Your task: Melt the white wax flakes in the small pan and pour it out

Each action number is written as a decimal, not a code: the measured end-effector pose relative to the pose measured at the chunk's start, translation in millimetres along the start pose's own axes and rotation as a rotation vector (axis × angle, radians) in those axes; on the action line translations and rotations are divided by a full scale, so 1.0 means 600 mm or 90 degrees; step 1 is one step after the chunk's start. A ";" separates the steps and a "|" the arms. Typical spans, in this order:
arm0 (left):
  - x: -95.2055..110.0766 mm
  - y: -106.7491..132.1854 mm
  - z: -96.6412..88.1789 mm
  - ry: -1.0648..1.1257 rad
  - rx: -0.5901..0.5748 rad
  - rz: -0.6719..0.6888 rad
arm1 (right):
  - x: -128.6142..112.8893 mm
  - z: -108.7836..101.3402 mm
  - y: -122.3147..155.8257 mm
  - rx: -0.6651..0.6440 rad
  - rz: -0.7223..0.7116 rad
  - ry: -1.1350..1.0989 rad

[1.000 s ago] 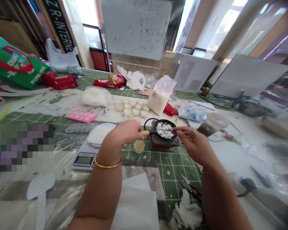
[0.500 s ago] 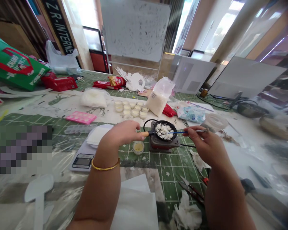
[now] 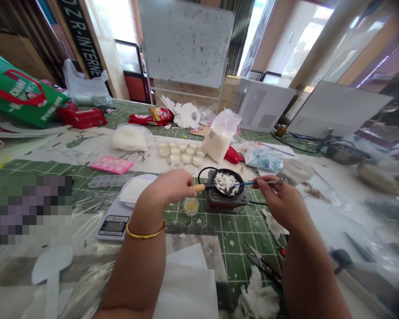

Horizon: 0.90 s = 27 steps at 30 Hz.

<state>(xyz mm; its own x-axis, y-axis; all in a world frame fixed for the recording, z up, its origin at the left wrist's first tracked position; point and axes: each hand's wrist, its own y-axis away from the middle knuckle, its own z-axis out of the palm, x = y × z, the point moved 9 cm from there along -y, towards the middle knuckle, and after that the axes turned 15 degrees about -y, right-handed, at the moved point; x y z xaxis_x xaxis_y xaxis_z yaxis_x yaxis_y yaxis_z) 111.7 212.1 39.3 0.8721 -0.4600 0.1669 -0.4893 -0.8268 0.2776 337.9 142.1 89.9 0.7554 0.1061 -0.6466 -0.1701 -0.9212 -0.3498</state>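
Note:
My left hand (image 3: 177,186) is closed round the wooden handle of a small black frying pan (image 3: 236,191). The pan rests on a small electric hot plate (image 3: 219,204) and holds white flakes (image 3: 225,181). Between the fingers of my right hand (image 3: 275,190) is a thin blue stick (image 3: 246,183), its far end among the flakes; I cannot tell what sort of tool it is. A little glass cup (image 3: 191,206) with yellowish contents stands left of the hot plate.
Left of my hands is a kitchen scale (image 3: 111,226). Several small filled cups (image 3: 175,157) stand behind the pan beside a bag of white flakes (image 3: 217,141). Scissors (image 3: 262,265) and crumpled tissue (image 3: 259,294) lie near my right forearm. White sheets (image 3: 189,288) lie in front.
The flakes in the pan have shifted, and some dark pan bottom shows near the stick's tip. The left fingers sit more closely round the handle. The view has moved slightly.

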 end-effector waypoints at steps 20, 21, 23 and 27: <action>-0.007 -0.001 0.001 0.003 -0.005 -0.016 | -0.026 0.025 0.005 -0.007 -0.068 -0.063; -0.007 -0.001 0.000 0.003 -0.003 -0.016 | -0.028 0.027 0.006 -0.011 -0.074 -0.066; -0.008 -0.002 0.000 0.002 -0.001 -0.020 | -0.032 0.030 0.008 -0.026 -0.081 -0.066; -0.009 -0.002 0.001 0.005 -0.004 -0.024 | -0.033 0.022 0.009 -0.002 -0.082 -0.071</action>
<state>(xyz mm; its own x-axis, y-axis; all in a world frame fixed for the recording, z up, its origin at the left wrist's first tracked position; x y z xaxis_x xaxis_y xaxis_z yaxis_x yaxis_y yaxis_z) 107.7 215.2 37.6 0.8898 -0.4258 0.1643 -0.4562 -0.8415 0.2896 313.7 140.1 91.9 0.6960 0.2643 -0.6677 -0.0741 -0.8984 -0.4328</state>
